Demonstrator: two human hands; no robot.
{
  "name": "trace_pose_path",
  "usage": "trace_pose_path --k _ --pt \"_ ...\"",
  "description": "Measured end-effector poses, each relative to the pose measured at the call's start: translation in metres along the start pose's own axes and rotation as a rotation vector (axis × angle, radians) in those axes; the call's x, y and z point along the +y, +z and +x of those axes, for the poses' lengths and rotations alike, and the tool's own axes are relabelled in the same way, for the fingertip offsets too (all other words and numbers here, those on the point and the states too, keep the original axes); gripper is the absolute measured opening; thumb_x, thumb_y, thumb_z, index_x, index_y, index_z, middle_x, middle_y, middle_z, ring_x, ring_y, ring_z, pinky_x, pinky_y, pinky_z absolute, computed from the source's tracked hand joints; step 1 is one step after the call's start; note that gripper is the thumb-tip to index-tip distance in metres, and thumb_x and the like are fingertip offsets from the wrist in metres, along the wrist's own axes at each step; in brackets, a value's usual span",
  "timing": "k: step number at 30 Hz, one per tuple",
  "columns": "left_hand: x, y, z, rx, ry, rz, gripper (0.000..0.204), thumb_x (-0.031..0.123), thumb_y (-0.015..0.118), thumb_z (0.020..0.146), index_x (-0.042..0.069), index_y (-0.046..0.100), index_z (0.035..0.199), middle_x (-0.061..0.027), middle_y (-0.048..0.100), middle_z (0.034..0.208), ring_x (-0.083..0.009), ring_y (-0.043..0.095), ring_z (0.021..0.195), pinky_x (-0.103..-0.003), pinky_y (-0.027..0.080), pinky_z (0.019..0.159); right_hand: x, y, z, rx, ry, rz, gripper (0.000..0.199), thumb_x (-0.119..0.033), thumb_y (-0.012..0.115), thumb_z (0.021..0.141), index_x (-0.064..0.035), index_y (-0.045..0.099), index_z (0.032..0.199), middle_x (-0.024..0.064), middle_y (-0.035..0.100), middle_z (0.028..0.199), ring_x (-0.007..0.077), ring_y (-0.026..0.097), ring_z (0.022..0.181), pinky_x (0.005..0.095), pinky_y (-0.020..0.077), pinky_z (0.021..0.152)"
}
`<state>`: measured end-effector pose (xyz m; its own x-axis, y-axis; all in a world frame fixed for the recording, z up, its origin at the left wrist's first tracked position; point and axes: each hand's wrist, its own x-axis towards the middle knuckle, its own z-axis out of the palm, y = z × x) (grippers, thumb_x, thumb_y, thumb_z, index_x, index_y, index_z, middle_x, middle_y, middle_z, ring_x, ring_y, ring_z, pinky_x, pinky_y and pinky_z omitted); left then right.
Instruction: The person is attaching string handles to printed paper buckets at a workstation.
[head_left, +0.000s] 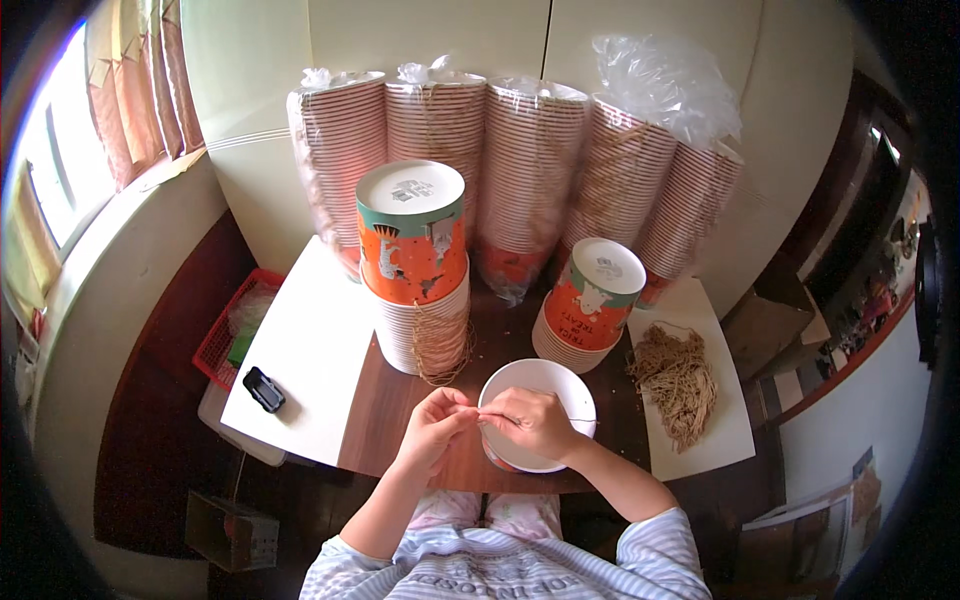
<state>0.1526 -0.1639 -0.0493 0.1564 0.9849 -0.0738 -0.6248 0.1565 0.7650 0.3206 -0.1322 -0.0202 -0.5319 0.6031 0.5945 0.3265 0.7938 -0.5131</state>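
My left hand [436, 422] and my right hand [533, 420] meet over the near edge of the brown table [500, 345], each pinching a thin strand of brown string [476, 414] stretched between them. Under my right hand sits a paper bucket [540, 385], its white inside facing up. A tall upside-down stack of orange and green paper buckets [413, 255] stands just beyond my left hand, with strings hanging down its side. A shorter tilted stack [588, 300] stands beyond my right hand.
A heap of brown strings [678, 378] lies on a white board [735, 430] at right. A small black object [264, 389] rests on a white board [310, 340] at left. Several bagged bucket stacks [530, 160] line the back wall. A red basket [228, 330] sits lower left.
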Motion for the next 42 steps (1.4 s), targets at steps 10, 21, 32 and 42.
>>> trace_pose_path --k 10,21,32,42 --pt "-0.013 -0.016 0.001 -0.074 0.263 0.757 0.01 0.003 0.059 0.077 0.0 0.059 0.087 -0.0024 0.056 0.084 -0.0052 0.047 0.071 -0.018 0.039 0.059 0.001 -0.002 0.002 -0.005 0.202 0.177 0.005 -0.008 0.065 0.075 -0.0043 0.064 0.078 0.0061 0.061 0.072 0.0175 0.059 0.062 0.027 0.0459 0.055" --pt "-0.002 -0.007 0.002 -0.038 0.294 0.552 0.007 0.005 0.06 0.08 -0.001 0.056 0.08 -0.0008 0.055 0.079 -0.0049 0.048 0.067 -0.018 0.038 0.059 0.007 -0.001 -0.008 -0.15 0.427 0.313 0.009 -0.008 0.06 0.08 0.0004 0.062 0.082 0.0075 0.064 0.073 0.0115 0.06 0.065 0.0255 0.0467 0.058" --pt "-0.002 -0.018 0.007 0.039 0.225 0.33 0.005 0.004 0.056 0.083 0.001 0.053 0.08 -0.0012 0.057 0.074 -0.006 0.053 0.071 -0.019 0.042 0.064 0.012 -0.001 -0.015 -0.173 0.434 0.333 0.008 -0.008 0.058 0.081 0.0 0.059 0.08 0.0068 0.063 0.07 0.0133 0.061 0.065 0.0261 0.047 0.06" --pt "-0.009 -0.028 0.012 0.075 0.246 0.341 0.008 0.004 0.057 0.082 0.002 0.051 0.077 -0.0018 0.057 0.072 -0.0071 0.054 0.068 -0.019 0.042 0.063 0.009 -0.002 -0.017 -0.155 0.388 0.288 0.005 -0.004 0.055 0.08 -0.0003 0.054 0.078 0.0077 0.06 0.067 0.0159 0.06 0.064 0.0279 0.0467 0.058"
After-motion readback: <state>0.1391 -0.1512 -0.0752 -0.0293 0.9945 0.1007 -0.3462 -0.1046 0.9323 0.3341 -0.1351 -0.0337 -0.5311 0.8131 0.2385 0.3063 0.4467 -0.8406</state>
